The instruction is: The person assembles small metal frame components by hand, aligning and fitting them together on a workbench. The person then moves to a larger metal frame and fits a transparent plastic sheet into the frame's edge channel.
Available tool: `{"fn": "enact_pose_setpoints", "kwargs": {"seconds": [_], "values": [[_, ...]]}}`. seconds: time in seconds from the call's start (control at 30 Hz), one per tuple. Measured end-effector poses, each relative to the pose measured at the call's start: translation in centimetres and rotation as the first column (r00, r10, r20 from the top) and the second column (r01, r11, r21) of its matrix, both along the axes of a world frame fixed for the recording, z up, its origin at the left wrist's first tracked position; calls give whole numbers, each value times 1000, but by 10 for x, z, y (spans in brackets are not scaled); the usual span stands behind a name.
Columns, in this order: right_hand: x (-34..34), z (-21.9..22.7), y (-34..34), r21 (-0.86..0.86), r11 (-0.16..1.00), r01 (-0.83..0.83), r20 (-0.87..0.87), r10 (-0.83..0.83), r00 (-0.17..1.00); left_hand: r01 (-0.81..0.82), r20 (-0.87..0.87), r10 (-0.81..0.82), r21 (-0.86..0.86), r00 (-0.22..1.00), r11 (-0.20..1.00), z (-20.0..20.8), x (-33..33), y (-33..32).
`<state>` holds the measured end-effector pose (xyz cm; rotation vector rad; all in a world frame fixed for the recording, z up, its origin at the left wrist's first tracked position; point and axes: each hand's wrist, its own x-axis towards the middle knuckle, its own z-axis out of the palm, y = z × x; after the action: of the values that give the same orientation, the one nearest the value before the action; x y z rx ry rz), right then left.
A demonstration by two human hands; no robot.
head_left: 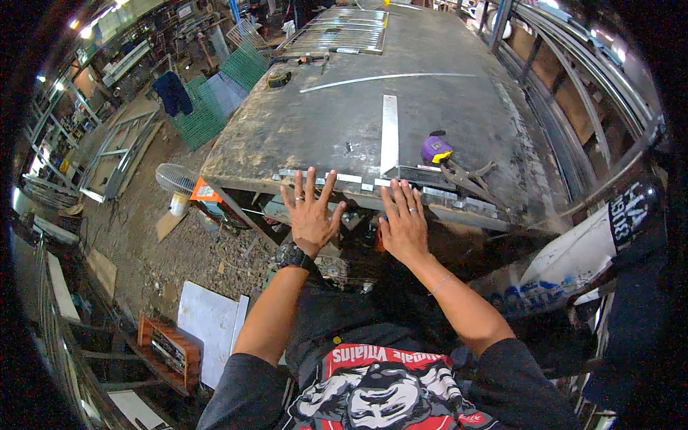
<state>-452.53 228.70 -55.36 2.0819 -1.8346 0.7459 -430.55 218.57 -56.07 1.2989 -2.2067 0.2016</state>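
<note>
Flat silvery metal pieces (349,178) lie in a row along the near edge of a large, dark, worn-topped desk (337,136), and from my remote post I see both bare hands right at them. The left hand (312,216) is spread wide, thumb and fingers apart, back turned up to my camera, with nothing gripped. The right hand (406,226) is also flat and open, its fingers closer together, and it has hold of nothing either. Fingertips of both overlap the row in my view; I cannot tell whether they press on the metal.

Just beyond the right hand I have a silvery L-shaped metal square (389,132), its broad arm pointing away across the desk. To its right sits a purple-and-yellow tape measure (436,149), near dark metal locking pliers (469,177). Farther back I make out a long, thin, pale metal strip (387,78) and, toward the far end, a barred silvery metal grille (337,32).
</note>
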Motion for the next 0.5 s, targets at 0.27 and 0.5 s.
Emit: {"fn": "enact_pose_setpoints", "kwargs": {"seconds": [0.27, 0.5], "values": [[-8, -9, 27, -270, 938, 218, 263, -146, 954, -17, 11, 17, -19, 1000, 1000, -4, -1, -2], [-68, 2, 27, -206, 959, 195, 202, -154, 967, -25, 2, 25, -28, 1000, 999, -4, -2, -4]]}}
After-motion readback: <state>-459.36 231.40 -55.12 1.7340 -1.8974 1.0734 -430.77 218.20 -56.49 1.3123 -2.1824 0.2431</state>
